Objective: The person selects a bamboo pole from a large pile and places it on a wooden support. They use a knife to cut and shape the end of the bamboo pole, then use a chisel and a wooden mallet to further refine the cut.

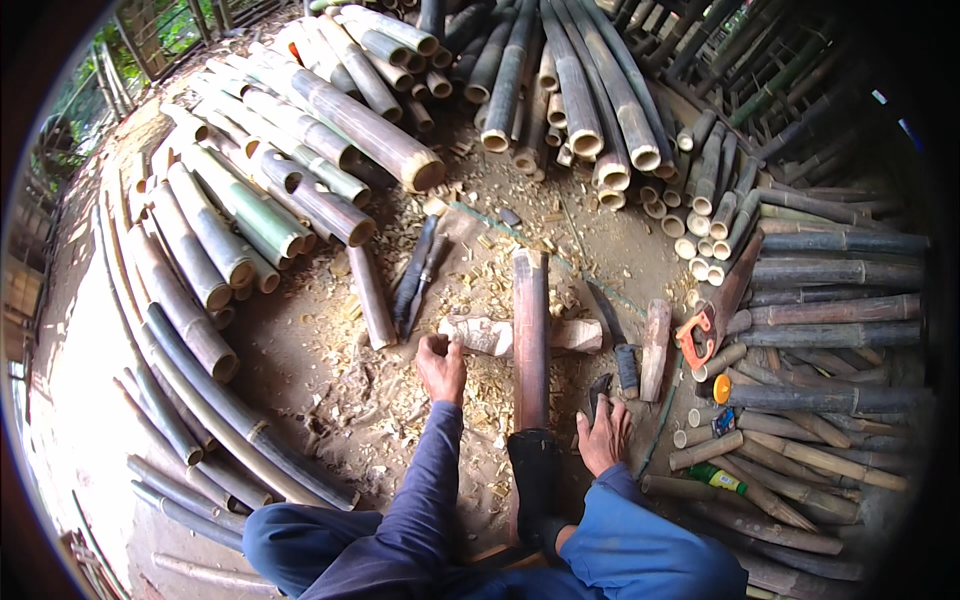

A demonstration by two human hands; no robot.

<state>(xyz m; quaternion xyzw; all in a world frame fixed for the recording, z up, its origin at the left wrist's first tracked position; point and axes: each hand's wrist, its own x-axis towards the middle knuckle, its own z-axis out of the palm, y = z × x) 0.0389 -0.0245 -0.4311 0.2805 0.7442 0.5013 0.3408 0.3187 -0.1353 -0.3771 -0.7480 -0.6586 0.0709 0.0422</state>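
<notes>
My left hand (442, 368) is closed, its fingers curled beside the left end of a short pale log (480, 335) lying crosswise on the ground. Whatever those fingers may hold is hidden. A brown bamboo piece (531, 340) rests over the log, its near end by my foot in a black covering (534, 475). To the right of it, my right hand (605, 437) is low over the ground with thumb and fingers apart. At its fingertips is a small dark curved object (599, 386), too unclear to name. Just beyond lies a knife with a dark wrapped handle (627, 370).
Two dark-handled tools (415, 285) and a bamboo piece (371, 298) lie ahead on the left. A short wooden stick (655, 350) and an orange-handled saw (697, 335) are at right. Bamboo stacks (840, 272) surround the work spot. Wood chips (485, 400) cover the ground.
</notes>
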